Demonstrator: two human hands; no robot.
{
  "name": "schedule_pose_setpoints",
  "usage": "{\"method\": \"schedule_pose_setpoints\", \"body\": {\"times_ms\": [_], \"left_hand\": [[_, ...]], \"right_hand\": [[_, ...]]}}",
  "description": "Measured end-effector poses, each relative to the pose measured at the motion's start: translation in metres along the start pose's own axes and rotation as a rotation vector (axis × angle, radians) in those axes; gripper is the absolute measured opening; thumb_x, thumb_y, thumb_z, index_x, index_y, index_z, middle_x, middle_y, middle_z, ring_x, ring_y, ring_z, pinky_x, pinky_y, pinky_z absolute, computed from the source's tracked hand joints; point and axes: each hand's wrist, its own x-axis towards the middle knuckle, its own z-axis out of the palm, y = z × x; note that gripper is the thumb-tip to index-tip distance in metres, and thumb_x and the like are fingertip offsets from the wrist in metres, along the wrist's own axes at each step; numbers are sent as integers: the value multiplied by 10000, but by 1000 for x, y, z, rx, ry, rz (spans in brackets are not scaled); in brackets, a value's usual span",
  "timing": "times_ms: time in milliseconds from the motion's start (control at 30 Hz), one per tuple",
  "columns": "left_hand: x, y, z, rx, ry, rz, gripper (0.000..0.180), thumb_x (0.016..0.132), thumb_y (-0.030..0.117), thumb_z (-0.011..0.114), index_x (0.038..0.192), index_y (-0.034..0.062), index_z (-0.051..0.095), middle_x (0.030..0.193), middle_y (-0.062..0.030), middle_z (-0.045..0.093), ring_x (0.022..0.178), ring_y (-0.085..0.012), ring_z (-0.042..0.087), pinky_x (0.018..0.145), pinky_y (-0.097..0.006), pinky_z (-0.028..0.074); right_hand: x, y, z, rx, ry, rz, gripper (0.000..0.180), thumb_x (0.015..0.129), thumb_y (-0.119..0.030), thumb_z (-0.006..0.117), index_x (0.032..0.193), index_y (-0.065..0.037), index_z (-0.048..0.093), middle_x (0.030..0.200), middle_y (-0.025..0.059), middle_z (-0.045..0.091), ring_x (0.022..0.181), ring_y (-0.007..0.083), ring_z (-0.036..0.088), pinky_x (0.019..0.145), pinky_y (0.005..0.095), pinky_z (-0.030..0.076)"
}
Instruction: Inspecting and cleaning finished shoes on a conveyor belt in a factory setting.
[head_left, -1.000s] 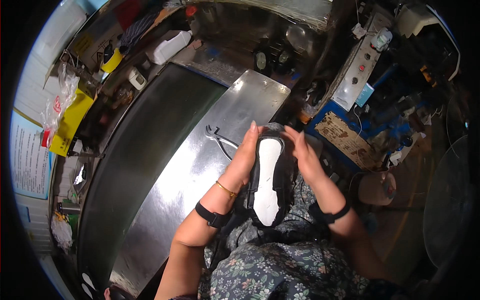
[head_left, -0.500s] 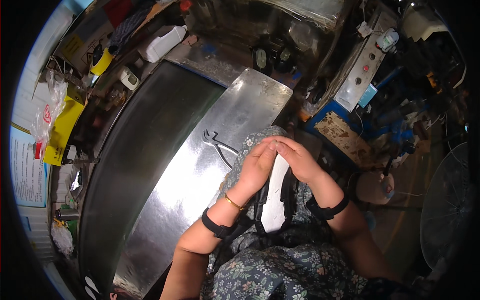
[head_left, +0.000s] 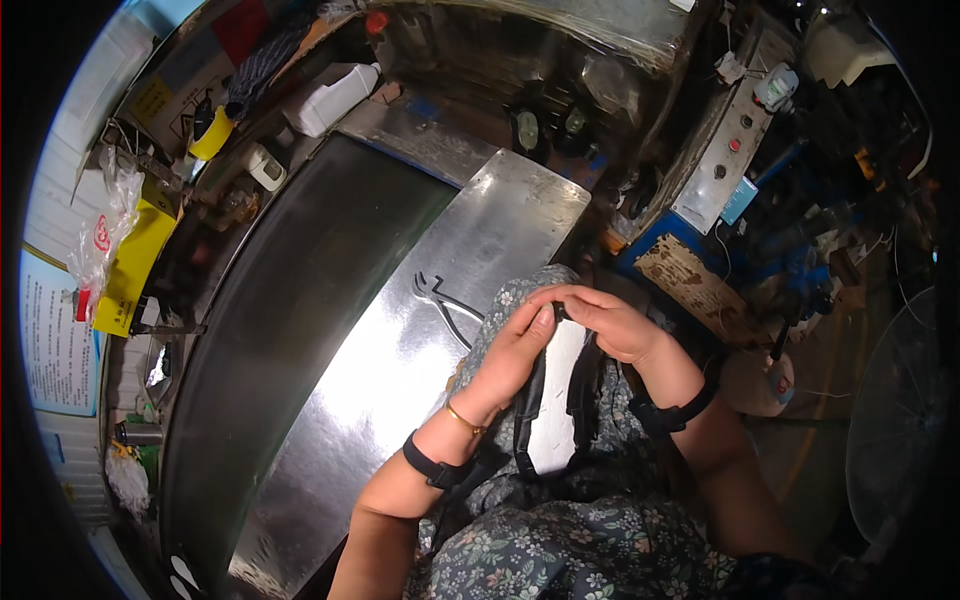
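In my lap lies a shoe upper [head_left: 524,432] with its sole side up. A long white insole board [head_left: 556,405] runs along it, and black upper material edges both sides. My left hand [head_left: 520,345] grips the far end from the left, thumb near the tip. From the right, my right hand [head_left: 612,325] closes over the same end, its fingers bent against the dark material there. The hands hide most of that tip. Left of my knee, a pair of pincers [head_left: 447,308] lies on a shiny metal sheet [head_left: 350,400], touched by neither hand.
Beyond the sheet on the left runs a dark belt [head_left: 300,290]. A white jug [head_left: 330,98] and a yellow box [head_left: 135,262] stand along its far side. At right are a control panel [head_left: 735,140] with buttons and a large fan [head_left: 905,430].
My right hand has shifted its fingers over the tip of the shoe upper, and dark material now shows between the hands. The whole view has slid slightly downward.
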Motion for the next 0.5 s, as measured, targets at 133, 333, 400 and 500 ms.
{"method": "schedule_pose_setpoints", "body": {"times_ms": [133, 333, 400, 500], "left_hand": [[-2, 13, -4, -242, -59, -138, 405, 1059, 313, 431, 1336, 31, 519, 1320, -41, 536, 1248, -160, 461, 1084, -304, 332], [9, 2, 1, 17, 67, -22, 337, 1027, 232, 515, 1279, 14, 566, 1301, -68, 569, 1223, -175, 498, 1063, -303, 361], [12, -6, 2, 116, 127, 54, 308, 1004, 173, 548, 1261, 5, 575, 1304, -96, 574, 1225, -185, 502, 1061, -302, 361], [17, -7, 2, 76, 187, -15, 303, 1004, 177, 548, 1258, 15, 583, 1305, -98, 575, 1224, -186, 506, 1063, -305, 361]], "right_hand": [[0, 2, -6, 91, -28, -1, 380, 1048, -249, 463, 1309, 10, 563, 1324, 95, 568, 1280, 183, 477, 1103, 322, 334], [5, 15, 7, -169, 119, -179, 323, 1054, -198, 435, 1229, 23, 594, 1243, 94, 604, 1204, 179, 525, 1070, 319, 370], [9, 17, 18, -372, 279, -271, 306, 1060, -171, 389, 1126, 31, 609, 1120, 80, 641, 1093, 173, 573, 1023, 311, 408], [14, 21, 17, -456, 354, -285, 314, 1063, -182, 386, 1121, 29, 611, 1097, 78, 647, 1080, 173, 574, 1010, 305, 412]]}}
